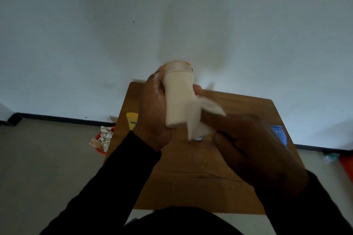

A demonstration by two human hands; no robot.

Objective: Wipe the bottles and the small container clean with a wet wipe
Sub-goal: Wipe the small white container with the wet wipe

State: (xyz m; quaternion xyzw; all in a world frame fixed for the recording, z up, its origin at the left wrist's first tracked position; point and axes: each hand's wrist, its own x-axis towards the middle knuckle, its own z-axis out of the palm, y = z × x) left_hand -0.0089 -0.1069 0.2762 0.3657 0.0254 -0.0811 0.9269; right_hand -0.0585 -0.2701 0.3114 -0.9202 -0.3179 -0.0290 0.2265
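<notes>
A: Between the two hands, above the brown wooden table, what is being held?

B: A pale cream plastic bottle, upright and tilted a little. The left hand wraps its fingers and thumb round the bottle's body.

A: And the right hand?

B: It clutches a crumpled white wet wipe, which touches the bottle's lower right side. The hand is blurred, so the fingers' exact lie is unclear.

A: Anything else nearby?

B: Just left of the left hand, a yellow tube lies on the table. Beyond the right hand, a blue packet shows at the table's edge. Further left, on the floor, a red bin holds crumpled white wipes.
</notes>
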